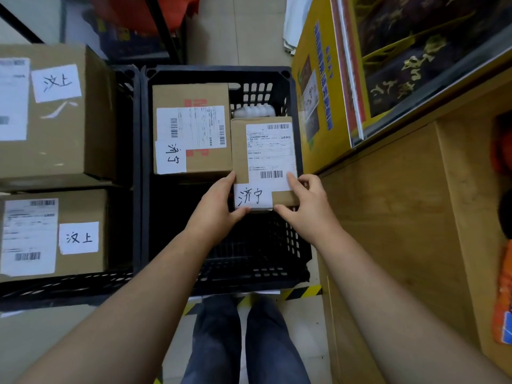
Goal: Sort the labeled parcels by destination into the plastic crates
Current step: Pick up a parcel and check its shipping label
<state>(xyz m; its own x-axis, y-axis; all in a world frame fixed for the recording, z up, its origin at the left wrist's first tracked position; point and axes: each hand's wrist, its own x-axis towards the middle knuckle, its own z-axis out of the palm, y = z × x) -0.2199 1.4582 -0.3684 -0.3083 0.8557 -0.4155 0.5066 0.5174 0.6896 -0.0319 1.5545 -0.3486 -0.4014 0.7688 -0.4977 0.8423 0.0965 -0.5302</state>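
A small cardboard parcel (264, 151) with a shipping label and a handwritten white tag sits at the right side of the middle black crate (219, 74). My left hand (217, 206) grips its near left corner, thumb under the tag. My right hand (307, 202) grips its near right corner. Whether the parcel rests on something or hangs in my hands I cannot tell. A larger parcel (191, 128) with a similar tag lies at the crate's far left. A white object (255, 110) shows behind the held parcel.
A second black crate (69, 286) on the left holds two big boxes (55, 112) (55, 234) with a different handwritten tag. A yellow printed carton (318, 87) and a wooden counter (401, 203) stand close on the right. My legs (243, 339) are below the crate.
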